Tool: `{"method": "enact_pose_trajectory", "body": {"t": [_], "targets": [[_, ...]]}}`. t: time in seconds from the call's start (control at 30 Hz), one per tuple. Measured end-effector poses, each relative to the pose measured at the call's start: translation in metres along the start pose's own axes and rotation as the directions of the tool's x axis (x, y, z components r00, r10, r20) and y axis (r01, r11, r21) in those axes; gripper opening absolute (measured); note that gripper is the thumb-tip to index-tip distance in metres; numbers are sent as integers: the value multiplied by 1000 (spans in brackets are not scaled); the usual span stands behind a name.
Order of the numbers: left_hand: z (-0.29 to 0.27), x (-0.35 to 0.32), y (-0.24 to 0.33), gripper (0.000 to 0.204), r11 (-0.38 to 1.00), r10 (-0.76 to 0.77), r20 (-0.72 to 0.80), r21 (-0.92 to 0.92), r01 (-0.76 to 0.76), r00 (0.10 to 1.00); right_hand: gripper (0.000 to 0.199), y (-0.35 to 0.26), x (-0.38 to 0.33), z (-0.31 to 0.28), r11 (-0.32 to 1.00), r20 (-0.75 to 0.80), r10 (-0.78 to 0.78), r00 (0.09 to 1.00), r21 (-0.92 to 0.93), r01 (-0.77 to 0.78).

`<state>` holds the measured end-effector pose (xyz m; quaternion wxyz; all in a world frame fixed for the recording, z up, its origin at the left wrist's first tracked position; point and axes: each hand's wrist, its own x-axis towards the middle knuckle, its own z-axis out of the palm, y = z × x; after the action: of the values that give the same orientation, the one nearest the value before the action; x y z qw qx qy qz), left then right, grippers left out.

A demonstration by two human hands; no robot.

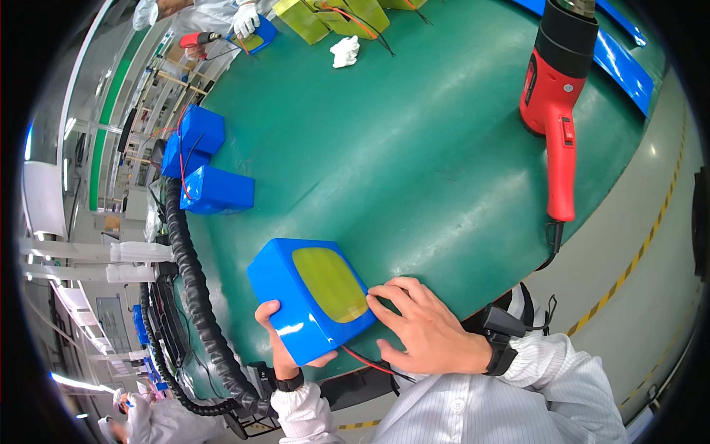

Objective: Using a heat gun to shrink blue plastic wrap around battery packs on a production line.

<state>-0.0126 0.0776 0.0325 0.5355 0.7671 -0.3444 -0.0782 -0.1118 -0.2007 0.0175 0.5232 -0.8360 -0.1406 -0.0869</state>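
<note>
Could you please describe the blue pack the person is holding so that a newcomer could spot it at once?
Start at the green table and go to its near edge, where the left hand and right hand meet. The blue pack sits tilted between them. Unlike the other blue packs further left, it shows a yellow-green window on its face.

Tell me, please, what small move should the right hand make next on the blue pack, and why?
Probably slide the right hand along the edge of the yellow window, pressing the wrap flat. Its fingertips already rest at that corner, the left hand props the blue pack tilted off the green table, and the red heat gun lies untouched.
</note>
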Motion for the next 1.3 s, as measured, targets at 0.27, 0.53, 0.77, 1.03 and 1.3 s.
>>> {"method": "enact_pose_trajectory", "body": {"t": [0.27, 0.53, 0.77, 1.03, 1.3], "targets": [[7, 8, -6, 121, 998, 58, -13, 23, -58, 998, 57, -4, -7, 2, 985, -25, 38, 999, 169, -34], [68, 18, 19, 120, 979, 0, -331, 191, 66, 944, 48, -9, -22, -10, 924, -218, 177, 960, 374, -85], [137, 74, 43, 109, 930, 55, -657, 307, 200, 751, 24, 3, -24, -55, 978, -508, 152, 848, 204, -53], [112, 58, 41, 107, 974, 6, -565, 189, 122, 825, 30, 38, -39, -154, 883, -819, -120, 561, -346, -316], [77, 75, 73, 58, 648, 270, -171, 761, -47, 947, 55, 77, -16, -192, 661, -424, 672, 607, 713, -234]]}}
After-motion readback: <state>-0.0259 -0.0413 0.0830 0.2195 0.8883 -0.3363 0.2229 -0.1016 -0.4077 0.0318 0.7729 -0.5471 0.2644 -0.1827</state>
